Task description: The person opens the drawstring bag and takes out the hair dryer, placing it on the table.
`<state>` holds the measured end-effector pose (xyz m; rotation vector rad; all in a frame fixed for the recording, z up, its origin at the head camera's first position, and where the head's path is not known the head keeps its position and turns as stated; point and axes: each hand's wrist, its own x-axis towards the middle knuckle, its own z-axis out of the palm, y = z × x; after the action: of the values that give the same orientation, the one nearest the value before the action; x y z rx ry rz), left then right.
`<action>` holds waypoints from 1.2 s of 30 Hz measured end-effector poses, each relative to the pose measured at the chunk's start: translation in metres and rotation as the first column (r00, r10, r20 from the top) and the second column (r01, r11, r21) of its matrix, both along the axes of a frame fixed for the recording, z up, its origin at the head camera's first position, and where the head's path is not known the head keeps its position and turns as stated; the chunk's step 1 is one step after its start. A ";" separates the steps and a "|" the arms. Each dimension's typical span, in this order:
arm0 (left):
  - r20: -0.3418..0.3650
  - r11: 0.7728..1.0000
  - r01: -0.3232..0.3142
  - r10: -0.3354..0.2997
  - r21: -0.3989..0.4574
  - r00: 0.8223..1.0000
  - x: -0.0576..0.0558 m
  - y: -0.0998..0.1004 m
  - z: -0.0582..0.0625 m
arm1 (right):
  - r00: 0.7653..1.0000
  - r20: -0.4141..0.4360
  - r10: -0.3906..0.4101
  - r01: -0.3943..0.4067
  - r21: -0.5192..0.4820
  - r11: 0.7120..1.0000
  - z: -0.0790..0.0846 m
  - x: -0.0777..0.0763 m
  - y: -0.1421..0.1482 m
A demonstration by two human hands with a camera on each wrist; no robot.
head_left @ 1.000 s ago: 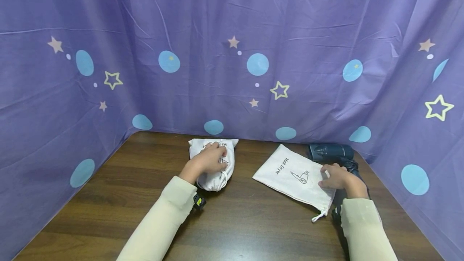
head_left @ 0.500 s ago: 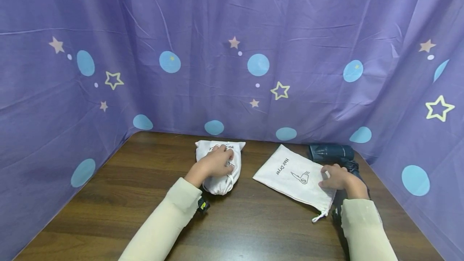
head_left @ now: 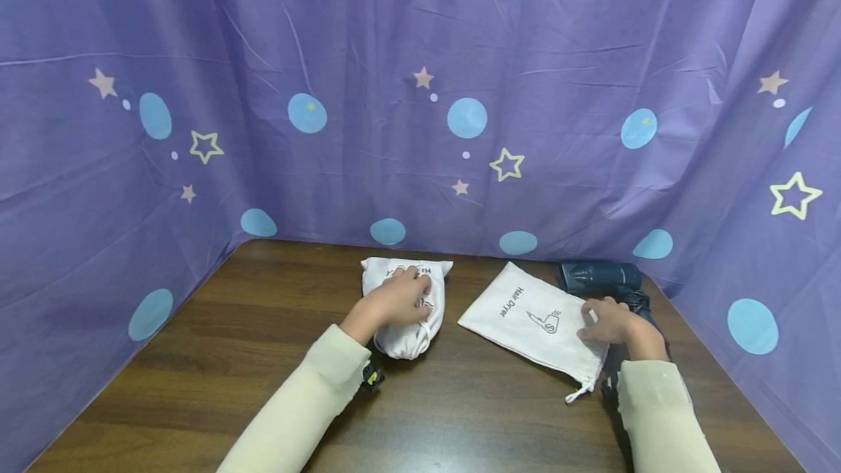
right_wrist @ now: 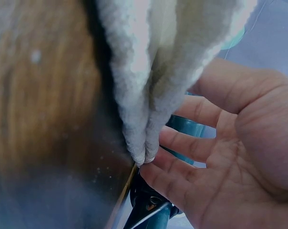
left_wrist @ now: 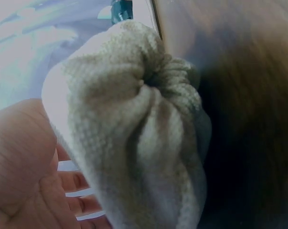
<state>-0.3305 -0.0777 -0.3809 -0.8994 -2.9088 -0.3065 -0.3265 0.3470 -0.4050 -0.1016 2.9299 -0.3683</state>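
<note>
A plump white drawstring bag (head_left: 404, 340), its gathered neck toward the person, lies left of centre on the table. My left hand (head_left: 394, 301) grips it from above, fingers bent over its printed face. In the left wrist view the cinched bag mouth (left_wrist: 144, 86) fills the middle, and its contents are hidden. A flatter white drawstring bag (head_left: 512, 316), printed "Hair Dryer", lies to the right. My right hand (head_left: 614, 323) rests at its right edge with loosely bent fingers. Behind that hand lies a dark teal hair dryer (head_left: 598, 277), partly covered.
The brown wooden table (head_left: 473, 422) ends at a purple curtain (head_left: 388, 166) at the back and both sides. A dark cord (head_left: 637, 301) sits by the hair dryer, and dark parts run under the right forearm. A small black device (head_left: 373, 377) is on the left wrist.
My left hand and the plump drawstring bag have shifted right and slightly toward the person. The right hand, the flatter bag and the hair dryer have stayed in place.
</note>
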 end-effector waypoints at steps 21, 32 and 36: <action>-0.001 0.998 0.043 -0.043 -0.039 0.999 0.016 0.024 -0.001 | 1.000 0.009 -0.003 0.003 0.000 1.000 0.000 0.000 -0.001; -0.025 0.996 0.062 -0.063 -0.057 0.998 0.021 0.032 -0.003 | 1.000 0.004 0.006 -0.006 0.001 1.000 0.001 0.000 -0.001; -0.010 0.996 0.080 -0.081 -0.046 0.997 0.022 0.032 -0.001 | 1.000 0.007 0.007 -0.007 0.003 1.000 0.001 -0.001 0.000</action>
<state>-0.3081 -0.0458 -0.3824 -1.0233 -2.8847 -0.2407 -0.3272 0.3467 -0.4035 -0.1102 2.9228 -0.3629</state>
